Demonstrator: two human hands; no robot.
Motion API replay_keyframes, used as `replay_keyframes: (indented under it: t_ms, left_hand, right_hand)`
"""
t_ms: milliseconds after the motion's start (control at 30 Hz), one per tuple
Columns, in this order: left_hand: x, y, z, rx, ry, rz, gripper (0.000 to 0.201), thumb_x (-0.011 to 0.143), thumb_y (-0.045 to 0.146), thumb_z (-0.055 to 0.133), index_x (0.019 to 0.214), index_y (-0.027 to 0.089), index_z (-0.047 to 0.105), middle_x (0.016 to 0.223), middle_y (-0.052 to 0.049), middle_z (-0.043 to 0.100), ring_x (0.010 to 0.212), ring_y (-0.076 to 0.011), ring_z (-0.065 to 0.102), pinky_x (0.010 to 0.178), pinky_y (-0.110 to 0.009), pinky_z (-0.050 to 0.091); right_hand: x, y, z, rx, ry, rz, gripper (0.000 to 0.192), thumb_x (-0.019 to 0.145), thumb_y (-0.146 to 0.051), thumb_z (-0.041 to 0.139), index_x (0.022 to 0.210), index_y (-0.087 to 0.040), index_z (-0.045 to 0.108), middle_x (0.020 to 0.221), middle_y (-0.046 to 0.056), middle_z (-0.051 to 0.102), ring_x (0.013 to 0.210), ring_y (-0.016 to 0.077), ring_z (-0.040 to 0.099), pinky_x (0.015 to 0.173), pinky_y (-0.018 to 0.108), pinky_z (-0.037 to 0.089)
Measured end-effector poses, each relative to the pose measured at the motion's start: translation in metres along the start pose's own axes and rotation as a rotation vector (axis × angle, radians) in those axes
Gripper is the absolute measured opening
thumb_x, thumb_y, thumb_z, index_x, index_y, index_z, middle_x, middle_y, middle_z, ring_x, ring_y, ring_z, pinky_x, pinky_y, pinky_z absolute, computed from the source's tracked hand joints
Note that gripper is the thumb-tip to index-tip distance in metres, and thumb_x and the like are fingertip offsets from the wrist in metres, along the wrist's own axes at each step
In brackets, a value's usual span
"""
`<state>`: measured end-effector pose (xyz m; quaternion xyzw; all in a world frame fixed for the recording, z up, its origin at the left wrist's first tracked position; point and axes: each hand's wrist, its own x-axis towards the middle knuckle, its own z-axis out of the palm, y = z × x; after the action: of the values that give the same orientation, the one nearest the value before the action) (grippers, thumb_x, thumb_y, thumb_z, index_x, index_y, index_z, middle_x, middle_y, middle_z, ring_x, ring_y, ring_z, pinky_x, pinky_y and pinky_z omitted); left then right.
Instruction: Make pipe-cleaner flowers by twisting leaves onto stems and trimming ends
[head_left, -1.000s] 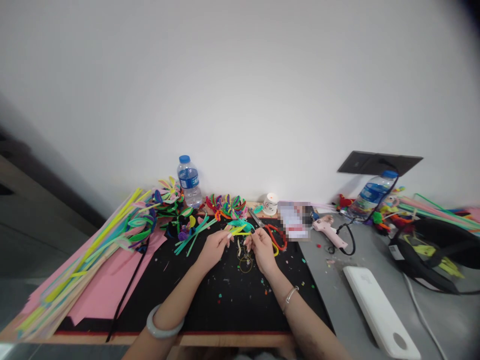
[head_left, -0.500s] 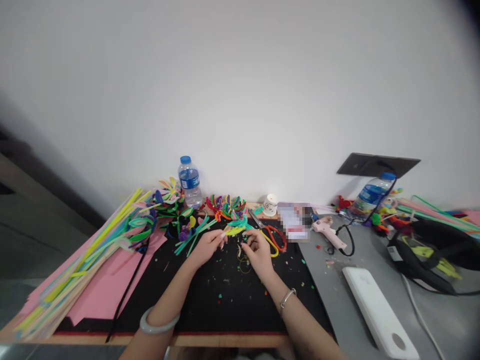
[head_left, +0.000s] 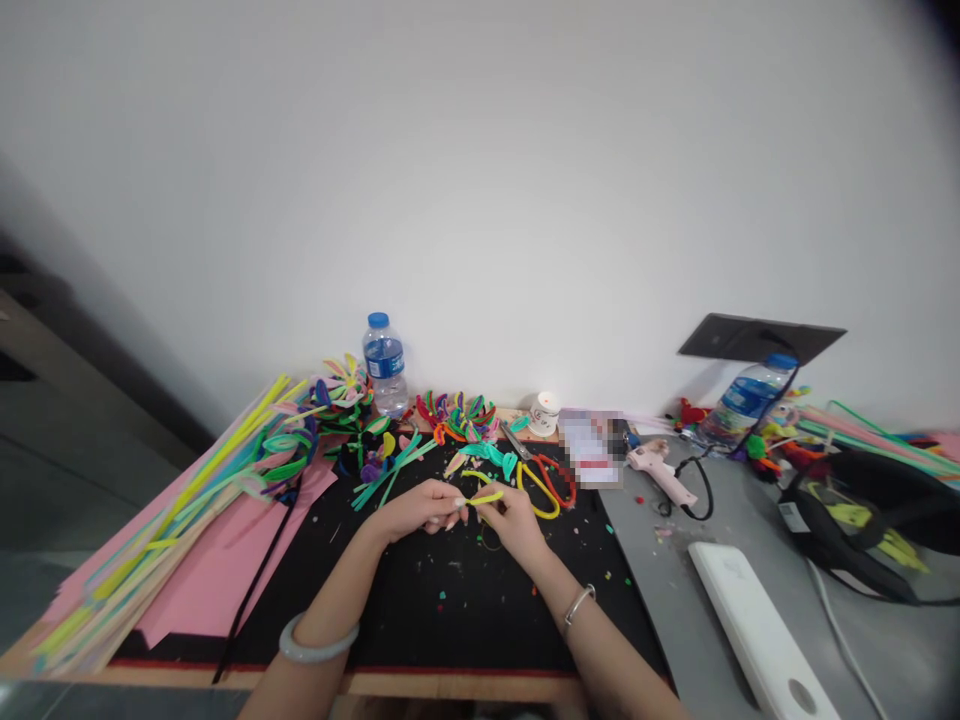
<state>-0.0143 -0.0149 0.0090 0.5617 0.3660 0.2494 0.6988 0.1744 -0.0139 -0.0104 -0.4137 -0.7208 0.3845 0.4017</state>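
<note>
A short yellow pipe cleaner (head_left: 486,498) is pinched between my two hands over the black mat (head_left: 450,620). My left hand (head_left: 421,508) grips its left end between thumb and finger. On the other side, the fingers of my right hand (head_left: 511,520) close on its right part. Just beyond my hands lie turquoise pipe-cleaner loops (head_left: 491,457) and another yellow piece. Scissors (head_left: 538,472) with red and yellow handles rest on the mat, to the right of my right hand. Teal pipe-cleaner lengths (head_left: 390,470) lie past my left hand.
Pipe-cleaner bundles (head_left: 172,510) cover pink sheets (head_left: 202,590) at left. Multicoloured loops (head_left: 457,415), a water bottle (head_left: 385,365) and a paper cup (head_left: 544,413) stand along the wall. At right are a pink glue gun (head_left: 664,475), a white power bank (head_left: 757,625) and a black strap (head_left: 847,530).
Both hands have come closer together and lower, nearer me. The yellow pipe cleaner is now held by both, clear of the turquoise loops, and my right fingers have closed on it.
</note>
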Motion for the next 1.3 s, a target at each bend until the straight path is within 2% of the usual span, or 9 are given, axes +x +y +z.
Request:
replay_keyframes:
  t_ms: [133,300,500,800,1000,1200,1300]
  left_hand:
    - [0.002,-0.002,-0.001,-0.023,0.040,0.012,0.030,0.078,0.040,0.055,0.077,0.010,0.059,0.063,0.001,0.053,0.043,-0.0033,0.028,0.042,-0.018,0.019]
    - [0.001,-0.003,-0.003,-0.014,0.040,0.006,0.028,0.078,0.037,0.057,0.073,0.010,0.060,0.059,0.000,0.055,0.042,-0.0036,0.030,0.042,-0.018,0.020]
    - [-0.001,-0.003,-0.003,-0.009,-0.012,-0.005,0.028,0.077,0.037,0.059,0.069,0.010,0.059,0.055,0.000,0.057,0.041,-0.0039,0.031,0.042,-0.019,0.021]
    - [-0.001,-0.001,-0.001,0.005,-0.028,-0.027,0.029,0.076,0.038,0.059,0.068,0.010,0.059,0.055,0.000,0.057,0.041,-0.0040,0.030,0.042,-0.019,0.022]
    - [0.001,0.001,0.005,0.024,0.013,0.018,0.030,0.076,0.039,0.058,0.066,0.011,0.058,0.054,0.000,0.056,0.042,-0.0044,0.031,0.042,-0.018,0.023]
    - [0.010,-0.001,0.012,0.110,0.129,0.117,0.030,0.080,0.039,0.053,0.069,0.011,0.059,0.058,0.000,0.056,0.043,-0.0051,0.033,0.044,-0.019,0.023]
    - [0.013,-0.001,0.016,0.171,0.195,0.181,0.034,0.082,0.039,0.051,0.064,0.011,0.058,0.054,0.002,0.050,0.045,-0.0057,0.033,0.046,-0.019,0.024]
  right_hand:
    - [0.002,0.002,-0.001,0.103,0.039,0.112,0.007,0.072,-0.017,0.058,0.066,-0.016,0.062,0.049,-0.005,0.052,0.043,0.0084,0.042,0.046,0.020,0.033]
    - [0.003,0.002,-0.002,0.217,-0.023,0.171,0.006,0.069,-0.016,0.058,0.065,-0.016,0.062,0.049,-0.004,0.055,0.044,0.0091,0.046,0.045,0.020,0.035]
    - [0.002,0.000,-0.001,0.212,-0.114,0.152,0.005,0.068,-0.018,0.061,0.064,-0.016,0.062,0.050,-0.004,0.056,0.043,0.0099,0.050,0.045,0.020,0.036]
    - [0.001,0.002,0.000,0.083,-0.165,0.033,0.011,0.073,-0.017,0.059,0.062,-0.016,0.062,0.054,-0.004,0.054,0.049,0.0089,0.045,0.049,0.020,0.034]
    - [0.000,-0.006,-0.001,0.042,-0.156,0.007,0.018,0.079,-0.020,0.052,0.062,-0.016,0.057,0.054,-0.004,0.045,0.050,0.0088,0.038,0.049,0.021,0.030]
    - [0.005,-0.007,-0.002,0.253,-0.076,0.160,0.024,0.077,-0.031,0.053,0.057,-0.017,0.051,0.052,-0.005,0.042,0.048,0.0092,0.035,0.047,0.021,0.028]
    - [0.006,-0.003,-0.002,0.278,-0.037,0.187,0.023,0.077,-0.030,0.052,0.058,-0.018,0.048,0.049,-0.006,0.038,0.045,0.0088,0.031,0.044,0.021,0.024]
